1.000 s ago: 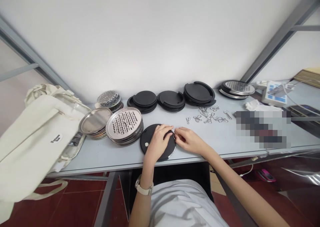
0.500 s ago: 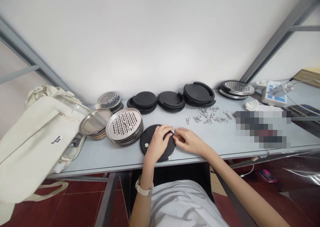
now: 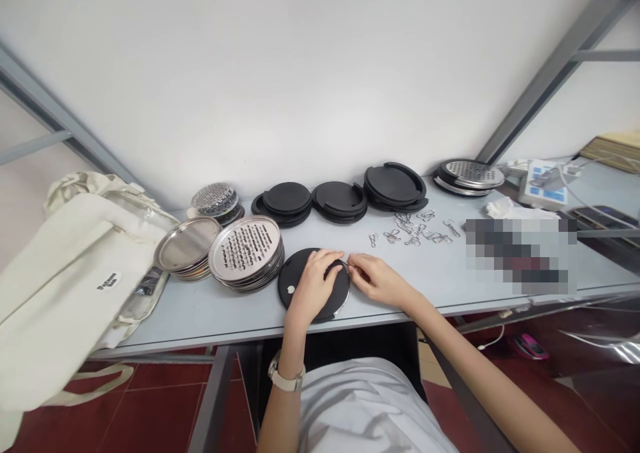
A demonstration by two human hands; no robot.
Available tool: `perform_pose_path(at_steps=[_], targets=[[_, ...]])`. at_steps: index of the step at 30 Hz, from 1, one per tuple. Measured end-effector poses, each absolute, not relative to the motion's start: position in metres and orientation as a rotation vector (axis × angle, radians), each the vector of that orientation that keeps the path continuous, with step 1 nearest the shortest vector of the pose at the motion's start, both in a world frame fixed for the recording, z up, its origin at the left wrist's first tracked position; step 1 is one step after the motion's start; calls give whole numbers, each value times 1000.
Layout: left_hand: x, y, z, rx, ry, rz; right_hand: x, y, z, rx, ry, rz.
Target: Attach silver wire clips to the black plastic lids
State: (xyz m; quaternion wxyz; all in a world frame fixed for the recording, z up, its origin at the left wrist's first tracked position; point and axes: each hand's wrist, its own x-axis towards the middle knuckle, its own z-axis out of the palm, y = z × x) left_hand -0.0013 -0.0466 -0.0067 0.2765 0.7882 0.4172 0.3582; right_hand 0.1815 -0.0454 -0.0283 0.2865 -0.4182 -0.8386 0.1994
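Observation:
A round black disc (image 3: 295,282) with a metal rim lies flat near the table's front edge. My left hand (image 3: 314,285) rests on top of it, fingers curled over its right side. My right hand (image 3: 379,280) meets it at the disc's right rim, fingertips pinched on a small metal ring clip (image 3: 346,262) held against the edge. Both hands touch at that spot.
Loose metal clips (image 3: 413,230) lie scattered behind my right hand. Stacks of perforated metal plates (image 3: 246,250), plain metal plates (image 3: 187,244) and black discs (image 3: 339,199) line the grey table (image 3: 210,310). A cream cloth bag (image 3: 65,280) hangs off the left end.
The hands stay at the disc's right rim with tiny finger movement. The view has shifted slightly left.

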Motion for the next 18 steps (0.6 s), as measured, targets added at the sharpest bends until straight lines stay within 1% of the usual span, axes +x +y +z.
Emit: perform_pose_path(at_steps=[7,18], targets=[[0,-47,-10,2051,1138,992,181,-45,-26,-1128,-2250,570],[-1,-46,-7,2113,1135,959,181,-45,-27,-1124,-2247,535]])
